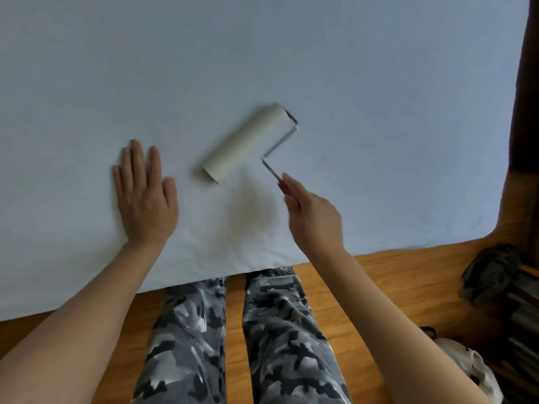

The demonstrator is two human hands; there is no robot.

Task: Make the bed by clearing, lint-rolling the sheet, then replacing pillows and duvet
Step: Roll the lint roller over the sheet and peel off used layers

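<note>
Right hand [313, 215] grips lint roller [250, 142] (red handle) | left hand [145, 193] flat beside

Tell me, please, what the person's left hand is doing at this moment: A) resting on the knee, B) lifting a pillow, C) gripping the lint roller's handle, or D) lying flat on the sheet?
D: the left hand lies flat with straight fingers on the sheet, beside the lint roller, whose red handle the right hand holds.

I note pale blue sheet [291, 53], cream roller [248, 142], red handle [287, 192], grey camouflage trousers [277, 330], orange-brown floor [364, 272].
</note>
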